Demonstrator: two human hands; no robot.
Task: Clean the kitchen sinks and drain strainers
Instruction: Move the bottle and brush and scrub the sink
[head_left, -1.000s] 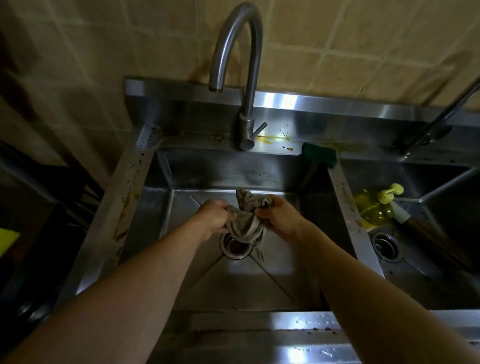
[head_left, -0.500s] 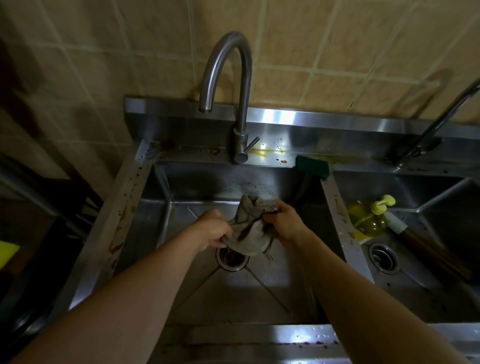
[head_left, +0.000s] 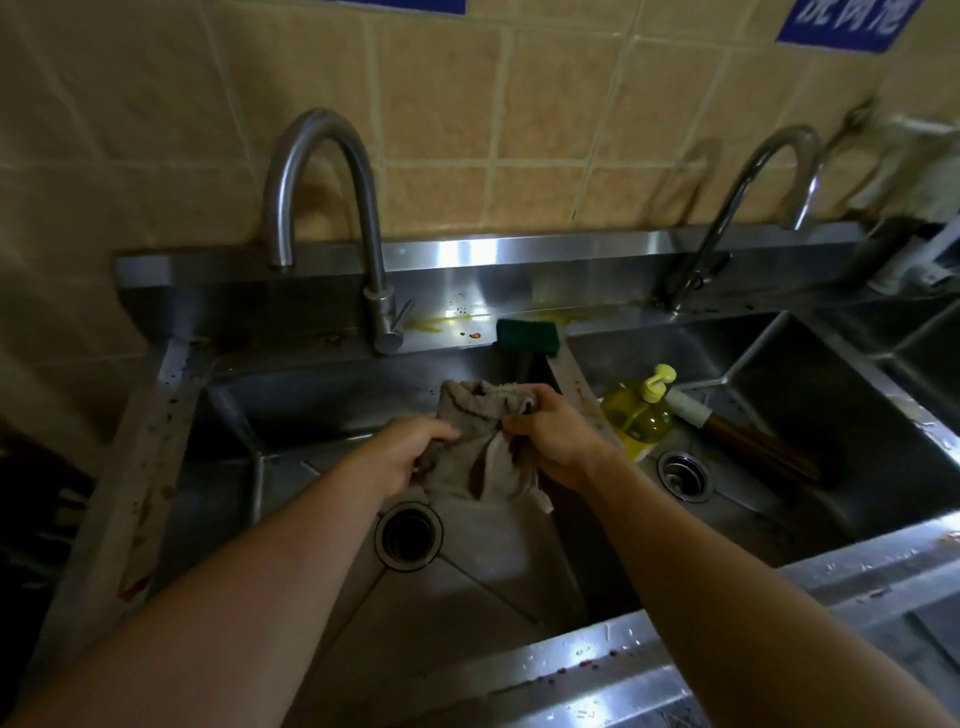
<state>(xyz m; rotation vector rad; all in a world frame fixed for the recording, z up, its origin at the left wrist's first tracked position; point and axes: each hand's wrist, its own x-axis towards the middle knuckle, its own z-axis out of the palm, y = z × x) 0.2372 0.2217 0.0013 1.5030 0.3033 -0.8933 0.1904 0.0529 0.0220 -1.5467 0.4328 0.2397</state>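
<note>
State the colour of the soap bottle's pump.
Pale yellow pump, seen clearly in the head view.

Stained steel sinks (head_left: 322, 395), round drain strainers (head_left: 409, 536).

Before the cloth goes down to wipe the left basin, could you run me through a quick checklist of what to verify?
1. Cloth gripped by both hands, left hand and right hand: ok.
2. Left drain strainer uncovered and reachable: ok.
3. Left faucet running: no water visible, ok.
4. Cloth clean enough: dark stains show, not ok.
5. Right basin free of items: soap bottle and a wooden-handled tool lie in it, not ok.
6. Cloth wrung out: cannot tell.
</note>
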